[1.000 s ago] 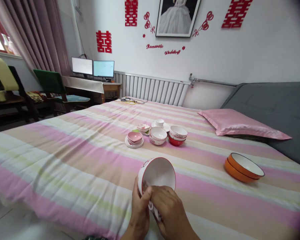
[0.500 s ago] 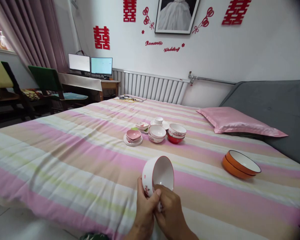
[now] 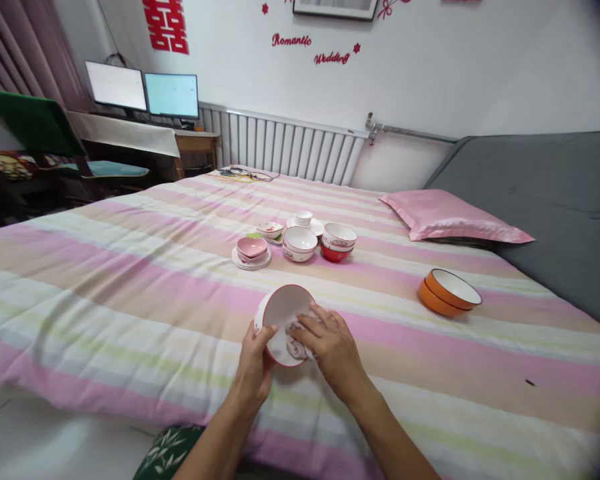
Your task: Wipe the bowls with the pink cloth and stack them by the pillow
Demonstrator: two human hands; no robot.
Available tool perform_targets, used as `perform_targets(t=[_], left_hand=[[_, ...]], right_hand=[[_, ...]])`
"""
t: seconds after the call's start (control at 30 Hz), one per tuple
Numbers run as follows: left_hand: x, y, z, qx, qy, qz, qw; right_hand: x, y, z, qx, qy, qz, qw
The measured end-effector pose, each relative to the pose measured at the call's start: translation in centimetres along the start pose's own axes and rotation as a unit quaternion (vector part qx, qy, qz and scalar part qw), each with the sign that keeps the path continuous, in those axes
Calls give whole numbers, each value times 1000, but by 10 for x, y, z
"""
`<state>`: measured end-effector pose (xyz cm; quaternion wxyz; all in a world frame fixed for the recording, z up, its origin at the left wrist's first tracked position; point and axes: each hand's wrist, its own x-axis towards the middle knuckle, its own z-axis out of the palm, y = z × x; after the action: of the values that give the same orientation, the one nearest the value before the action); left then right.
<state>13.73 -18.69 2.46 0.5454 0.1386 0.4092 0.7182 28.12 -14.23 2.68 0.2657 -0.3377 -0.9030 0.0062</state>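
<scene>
A white bowl [image 3: 284, 310] with a red rim is tilted with its inside toward me, above the near part of the bed. My left hand [image 3: 254, 363] grips its left side, the thumb lying over the rim. Inside the bowl, my right hand [image 3: 330, 343] presses a crumpled pale pinkish cloth [image 3: 296, 345] against the inner wall. The fingers of that hand are bent over the cloth and cover part of it. Beyond the hands stand stacked white bowls [image 3: 300, 241] and another stack with a red bowl [image 3: 336, 253] at its bottom.
Pink heart-shaped dishes [image 3: 251, 247] sit on small plates [image 3: 240, 262] left of the bowls. Two orange bowls [image 3: 445, 297] are stacked at right. A pink pillow [image 3: 455, 217] lies by the grey headboard [image 3: 540, 193]. Cables [image 3: 250, 175] rest at the bed's far edge.
The bowl has turned to face me more and my hands have moved apart. My right hand has shifted to the right, and the cloth now shows. The camera view has tilted down.
</scene>
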Motion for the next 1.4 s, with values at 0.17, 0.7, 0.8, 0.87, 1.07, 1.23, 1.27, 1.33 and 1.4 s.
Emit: perform_targets(t=[0.17,0.7,0.8,0.87,1.07,1.23,1.27,1.33,1.4], left_hand=[[3,0,-4,13,22,-19,999],[-11,-22,6,231,-76,62,968],[-9,-17,5,253,-96,67,960],[-9,-13,5,270,-116,70,953],[-12,-11,7,306,-197,57,930],[-11,-11,7,324,-223,53,918],[-10,-11,6,315,-221,50,922],[-9,-12,4,282,-219,46,933],[-9,-14,1,238,-215,46,946]], right_hand=[[-2,23,-24,247,114,235,933],[3,-26,-49,269,-33,54,961],[4,-24,-59,246,-68,-2,967],[5,-18,-59,210,-60,-20,976],[7,-1,-48,106,0,-52,993],[5,14,-45,210,8,-28,977],[4,17,-44,254,10,-12,967],[3,22,-41,343,20,33,938],[3,24,-36,422,51,98,900]])
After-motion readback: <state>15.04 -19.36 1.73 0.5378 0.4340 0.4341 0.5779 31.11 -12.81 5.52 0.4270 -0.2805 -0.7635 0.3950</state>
